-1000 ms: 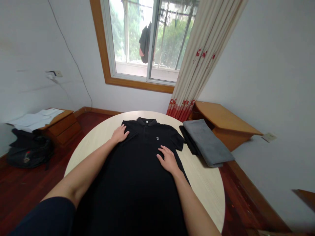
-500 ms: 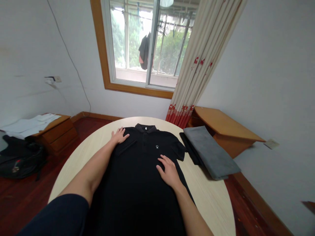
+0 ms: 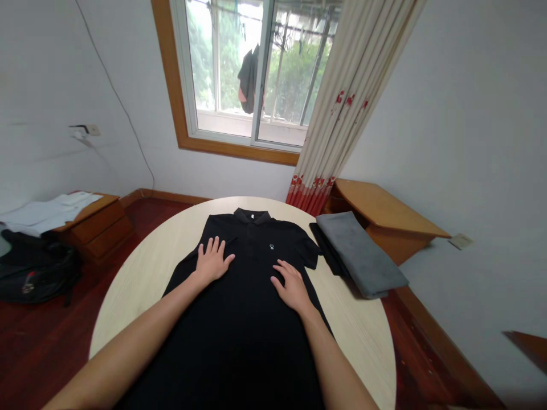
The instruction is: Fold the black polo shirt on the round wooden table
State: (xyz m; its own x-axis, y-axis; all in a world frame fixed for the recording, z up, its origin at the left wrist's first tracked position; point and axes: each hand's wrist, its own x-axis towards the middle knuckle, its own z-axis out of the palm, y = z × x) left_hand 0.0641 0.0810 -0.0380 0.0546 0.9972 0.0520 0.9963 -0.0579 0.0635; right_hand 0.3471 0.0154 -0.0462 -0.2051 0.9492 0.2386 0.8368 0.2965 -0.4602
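Observation:
A black polo shirt (image 3: 243, 319) lies face up on a round pale wooden table (image 3: 359, 330), collar toward the window. My left hand (image 3: 212, 262) rests flat on the shirt's left chest with its fingers spread. My right hand (image 3: 291, 285) lies flat on the right side of the chest, just below the small white logo (image 3: 272, 246). Both hands are open and hold nothing.
A folded grey cloth (image 3: 359, 253) over a dark one sits at the table's right edge. Behind it is a low wooden desk (image 3: 384, 210). A wooden cabinet (image 3: 92, 219) with white cloth and a black bag (image 3: 34, 267) stand at the left.
My left hand has slid from the shirt's left shoulder down and inward onto the chest. The right hand stays almost where it was.

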